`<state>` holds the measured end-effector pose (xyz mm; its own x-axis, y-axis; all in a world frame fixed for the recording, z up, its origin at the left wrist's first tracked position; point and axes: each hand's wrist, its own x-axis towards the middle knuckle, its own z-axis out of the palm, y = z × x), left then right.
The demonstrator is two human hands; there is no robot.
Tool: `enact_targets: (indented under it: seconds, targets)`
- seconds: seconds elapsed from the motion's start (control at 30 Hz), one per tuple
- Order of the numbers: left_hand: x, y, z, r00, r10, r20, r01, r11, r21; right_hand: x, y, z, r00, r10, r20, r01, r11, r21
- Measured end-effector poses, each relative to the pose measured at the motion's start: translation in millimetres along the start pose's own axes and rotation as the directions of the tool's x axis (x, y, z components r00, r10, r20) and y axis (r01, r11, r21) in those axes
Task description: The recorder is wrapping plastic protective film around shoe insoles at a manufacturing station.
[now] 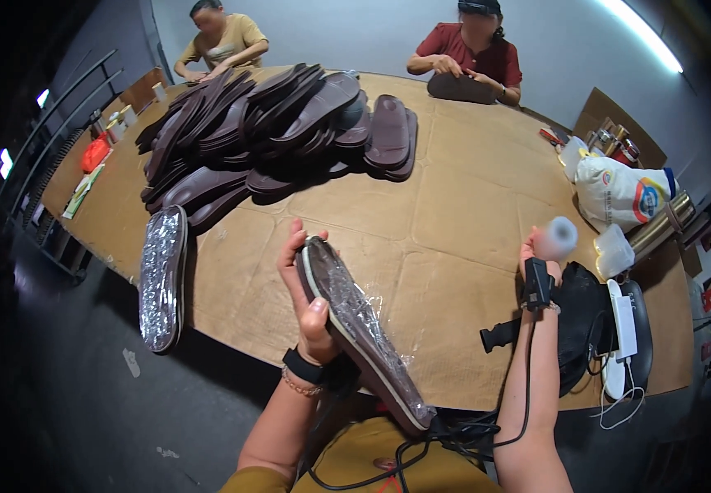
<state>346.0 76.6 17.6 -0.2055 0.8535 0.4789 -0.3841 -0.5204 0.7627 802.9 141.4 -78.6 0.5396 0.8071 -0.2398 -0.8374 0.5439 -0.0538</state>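
My left hand (pixel 313 322) grips a brown shoe sole (pixel 362 338) with a pale edge, tilted near the table's front edge. Its fingers are behind the far end and the thumb lies along the side. Crinkled clear film covers the sole's upper face. In my right hand (pixel 528 245), off to the right above the table, is a roll of clear film (pixel 559 237), its round end facing me; the fingers are partly hidden behind it. A second sole wrapped in film (pixel 162 275) lies at the left, its near end jutting over the table edge.
A large heap of brown soles (pixel 290 123) covers the table's far left. Across the table (pixel 462 214) sit two people, one holding a dark sole (pixel 461 88). Along the right stand a white bag (pixel 618 193), a black bag (pixel 577 329) and a white power strip with cables (pixel 625 327).
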Motion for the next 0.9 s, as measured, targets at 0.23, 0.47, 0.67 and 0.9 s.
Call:
enact_targets:
  seconds: [0.23, 0.47, 0.67, 0.9]
  targets:
    - [-1.8, 4.7, -0.1, 0.993, -0.048, -0.109, 0.038, 0.995, -0.089, -61.9, 47.3, 21.9, 0.964, -0.226, -0.141, 0.241, 0.965, 0.101]
    - [-3.7, -4.8, -16.5, 0.977, 0.124, -0.176, -0.126, 0.992, 0.001, -120.2, 67.1, 36.6, 0.947, 0.317, -0.050, -0.319, 0.947, -0.045]
    - [-11.5, -2.1, -20.6, 0.968, 0.075, -0.240, -0.044, 0.990, 0.135, -247.9, 148.3, 86.0, 0.722, 0.665, 0.192, 0.255, 0.002, -0.967]
    - [-49.3, 4.6, -48.5, 0.981, -0.018, -0.195, 0.058, 0.978, 0.201, -256.9, 137.0, 80.4, 0.515, 0.825, 0.234, 0.679, -0.225, -0.699]
